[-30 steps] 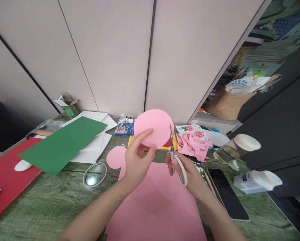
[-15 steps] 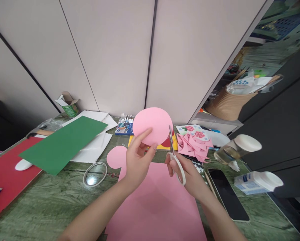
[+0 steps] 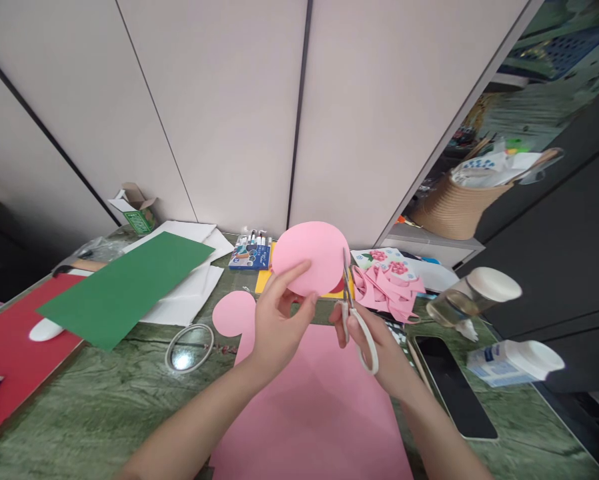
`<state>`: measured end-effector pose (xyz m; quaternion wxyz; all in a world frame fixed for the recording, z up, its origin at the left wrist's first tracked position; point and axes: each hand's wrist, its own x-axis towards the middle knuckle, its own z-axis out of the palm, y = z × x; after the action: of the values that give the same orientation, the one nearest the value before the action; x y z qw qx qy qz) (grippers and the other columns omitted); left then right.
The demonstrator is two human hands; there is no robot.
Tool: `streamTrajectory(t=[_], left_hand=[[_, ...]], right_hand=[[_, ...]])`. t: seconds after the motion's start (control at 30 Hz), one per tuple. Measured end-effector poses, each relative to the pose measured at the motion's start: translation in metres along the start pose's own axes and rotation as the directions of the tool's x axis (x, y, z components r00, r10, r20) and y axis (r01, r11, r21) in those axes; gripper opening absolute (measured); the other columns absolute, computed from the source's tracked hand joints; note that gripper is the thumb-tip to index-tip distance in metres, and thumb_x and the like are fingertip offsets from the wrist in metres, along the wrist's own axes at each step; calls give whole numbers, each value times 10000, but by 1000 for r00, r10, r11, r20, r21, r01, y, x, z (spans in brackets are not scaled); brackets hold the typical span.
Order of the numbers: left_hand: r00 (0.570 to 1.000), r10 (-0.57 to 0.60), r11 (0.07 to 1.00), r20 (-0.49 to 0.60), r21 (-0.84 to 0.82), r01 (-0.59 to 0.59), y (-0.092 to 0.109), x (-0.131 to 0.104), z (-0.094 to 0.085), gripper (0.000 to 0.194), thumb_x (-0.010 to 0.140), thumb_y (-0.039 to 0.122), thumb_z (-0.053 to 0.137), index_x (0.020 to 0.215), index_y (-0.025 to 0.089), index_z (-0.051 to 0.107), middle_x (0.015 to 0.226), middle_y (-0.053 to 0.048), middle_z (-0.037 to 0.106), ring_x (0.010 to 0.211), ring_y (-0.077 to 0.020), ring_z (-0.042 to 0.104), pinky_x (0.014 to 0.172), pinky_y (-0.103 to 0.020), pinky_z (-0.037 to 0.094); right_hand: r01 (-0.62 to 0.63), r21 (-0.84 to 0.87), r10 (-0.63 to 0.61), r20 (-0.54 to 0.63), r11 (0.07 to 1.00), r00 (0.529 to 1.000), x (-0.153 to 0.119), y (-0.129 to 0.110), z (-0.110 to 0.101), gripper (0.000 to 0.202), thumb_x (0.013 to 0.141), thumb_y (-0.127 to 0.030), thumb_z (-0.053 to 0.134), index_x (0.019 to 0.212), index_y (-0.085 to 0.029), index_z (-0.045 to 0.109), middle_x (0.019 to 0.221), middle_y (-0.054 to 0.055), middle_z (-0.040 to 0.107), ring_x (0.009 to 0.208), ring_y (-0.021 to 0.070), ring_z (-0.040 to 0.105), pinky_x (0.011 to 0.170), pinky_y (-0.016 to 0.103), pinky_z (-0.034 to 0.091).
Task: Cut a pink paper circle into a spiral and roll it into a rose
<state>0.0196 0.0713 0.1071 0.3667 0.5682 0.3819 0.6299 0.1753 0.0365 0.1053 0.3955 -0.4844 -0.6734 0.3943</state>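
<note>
A rounded piece of pink paper is held up above the table, pinched at its lower edge by my left hand. My right hand grips a pair of white-handled scissors, fingers in the loops. The blades stand at the right edge of the pink piece, pointing up. Below both hands lies a large pink sheet. A smaller pink paper circle rests to the left of my left hand.
Pink paper scraps lie behind my right hand. A phone, a bottle and a white container stand or lie at right. To the left are a green sheet, a red sheet and a ring. A marker box sits behind.
Both hands have shifted slightly right, with the pink piece and the scissors. The pink piece is a little lower, and the scissor blades look closer together.
</note>
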Motion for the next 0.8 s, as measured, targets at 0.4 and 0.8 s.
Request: streamTrajectory(t=[0.4,0.8], left_hand=[[1000,29,1000,-7,-12,-29,-1,2,-1,381,767,157,608,1129,275,589,1142,-43,594,1057,-179,554,794,-254,510],[999,15,998,-36,-56,-16,0,3,-2,402,786,180,597,1170,289,550,1222,-40,547,1134,-181,521,901,-280,479]], right_hand=[[-29,15,29,21,999,999,1,0,-1,319,930,-453,331,775,-200,448,621,-36,451,590,117,396,572,261,295],[-60,-25,61,38,998,997,1,0,1,323,928,-465,338,813,-201,483,602,-44,467,579,108,403,563,248,307]])
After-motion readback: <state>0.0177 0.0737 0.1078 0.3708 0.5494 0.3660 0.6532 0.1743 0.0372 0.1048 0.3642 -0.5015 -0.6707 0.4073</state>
